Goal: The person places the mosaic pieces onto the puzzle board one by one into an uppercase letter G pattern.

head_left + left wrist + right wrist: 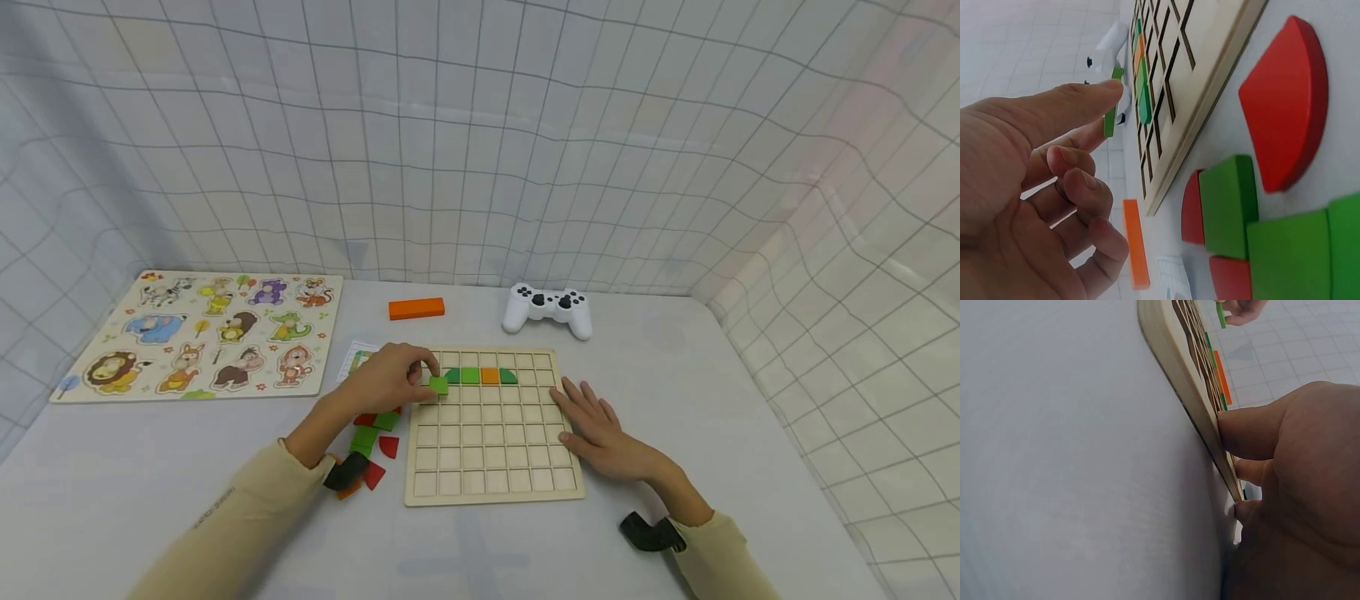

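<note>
My left hand (pixel 386 379) pinches a green square tile (pixel 438 385) between thumb and finger, above the upper left of the wooden grid board (pixel 495 458). In the left wrist view the tile (pixel 1112 106) is seen edge-on, clear of the board. Four-sided cells cover the board; in an upper row lie a dark green quarter-round piece (pixel 453 376), a green square (pixel 470 376), an orange square (pixel 490 376) and another dark green quarter-round (pixel 508 377). My right hand (pixel 603 437) rests at the board's right edge, fingers spread, thumb touching the rim (pixel 1175 369).
Loose red (pixel 388 447) and green pieces (pixel 364 440) lie left of the board, beside a partly hidden printed card (pixel 352 360). An animal puzzle board (pixel 202 333) lies at the far left. Behind are an orange block (pixel 416 309) and a white game controller (pixel 547 308).
</note>
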Action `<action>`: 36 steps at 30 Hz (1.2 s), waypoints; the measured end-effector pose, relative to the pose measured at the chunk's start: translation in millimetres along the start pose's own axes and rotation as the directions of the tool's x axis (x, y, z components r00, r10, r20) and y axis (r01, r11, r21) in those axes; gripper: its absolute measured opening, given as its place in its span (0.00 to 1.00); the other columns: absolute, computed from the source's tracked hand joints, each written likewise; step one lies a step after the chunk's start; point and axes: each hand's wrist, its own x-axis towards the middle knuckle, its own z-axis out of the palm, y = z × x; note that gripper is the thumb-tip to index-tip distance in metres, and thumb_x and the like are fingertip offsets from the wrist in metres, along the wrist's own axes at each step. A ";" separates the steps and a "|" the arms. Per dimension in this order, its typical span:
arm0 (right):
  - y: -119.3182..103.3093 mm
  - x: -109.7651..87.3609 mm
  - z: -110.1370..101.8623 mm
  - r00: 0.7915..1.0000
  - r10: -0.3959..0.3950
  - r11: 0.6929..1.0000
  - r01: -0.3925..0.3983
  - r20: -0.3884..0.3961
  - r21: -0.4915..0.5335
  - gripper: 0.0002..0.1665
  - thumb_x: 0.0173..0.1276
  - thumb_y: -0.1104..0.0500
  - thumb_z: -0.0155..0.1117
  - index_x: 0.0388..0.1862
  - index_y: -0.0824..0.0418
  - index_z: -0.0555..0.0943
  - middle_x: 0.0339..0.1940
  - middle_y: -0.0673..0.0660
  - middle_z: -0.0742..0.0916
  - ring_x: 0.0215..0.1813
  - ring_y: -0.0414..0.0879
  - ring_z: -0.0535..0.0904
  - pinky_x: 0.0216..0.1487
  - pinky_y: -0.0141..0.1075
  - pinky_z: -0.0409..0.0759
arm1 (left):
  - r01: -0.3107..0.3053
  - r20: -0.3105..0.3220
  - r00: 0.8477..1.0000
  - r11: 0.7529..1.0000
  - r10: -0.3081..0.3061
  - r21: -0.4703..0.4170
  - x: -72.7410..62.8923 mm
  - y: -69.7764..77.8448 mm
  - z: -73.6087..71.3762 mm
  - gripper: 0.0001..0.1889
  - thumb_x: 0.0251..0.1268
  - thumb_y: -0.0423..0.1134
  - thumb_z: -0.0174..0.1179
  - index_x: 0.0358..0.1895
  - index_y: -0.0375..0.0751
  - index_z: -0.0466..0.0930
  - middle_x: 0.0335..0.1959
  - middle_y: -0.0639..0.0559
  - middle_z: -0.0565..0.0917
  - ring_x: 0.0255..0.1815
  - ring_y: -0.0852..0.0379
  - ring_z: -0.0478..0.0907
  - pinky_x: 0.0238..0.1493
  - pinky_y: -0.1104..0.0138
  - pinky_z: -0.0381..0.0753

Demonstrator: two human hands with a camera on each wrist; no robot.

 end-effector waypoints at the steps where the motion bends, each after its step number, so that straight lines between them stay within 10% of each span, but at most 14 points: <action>1: -0.2 0.0 -0.1 1.000 -0.001 1.000 0.001 0.001 0.001 0.39 0.82 0.51 0.46 0.83 0.57 0.44 0.84 0.62 0.41 0.82 0.64 0.26 0.74 0.65 0.27 | 0.008 0.002 1.000 1.000 -0.009 0.007 1.0 0.8 1.4 0.13 0.58 0.39 0.73 0.43 0.38 0.83 0.20 0.55 0.71 0.21 0.60 0.67 0.26 0.69 0.68; 17: -0.3 -0.3 -0.2 1.000 -0.001 1.000 0.001 -0.003 -0.001 0.39 0.82 0.51 0.46 0.83 0.57 0.44 0.84 0.62 0.42 0.82 0.65 0.26 0.74 0.65 0.26 | 0.111 0.036 0.992 0.983 -0.117 0.147 10.1 10.3 15.5 0.12 0.57 0.40 0.70 0.43 0.43 0.82 0.23 0.54 0.75 0.23 0.59 0.70 0.25 0.67 0.67; 36: -2.9 -0.6 -0.4 1.000 -0.001 1.000 0.001 -0.008 0.006 0.39 0.82 0.52 0.46 0.83 0.58 0.45 0.84 0.62 0.42 0.82 0.65 0.26 0.73 0.66 0.26 | 0.090 0.023 0.995 0.984 -0.095 0.152 7.4 16.3 11.7 0.11 0.56 0.37 0.70 0.43 0.41 0.83 0.23 0.53 0.75 0.24 0.58 0.70 0.26 0.67 0.68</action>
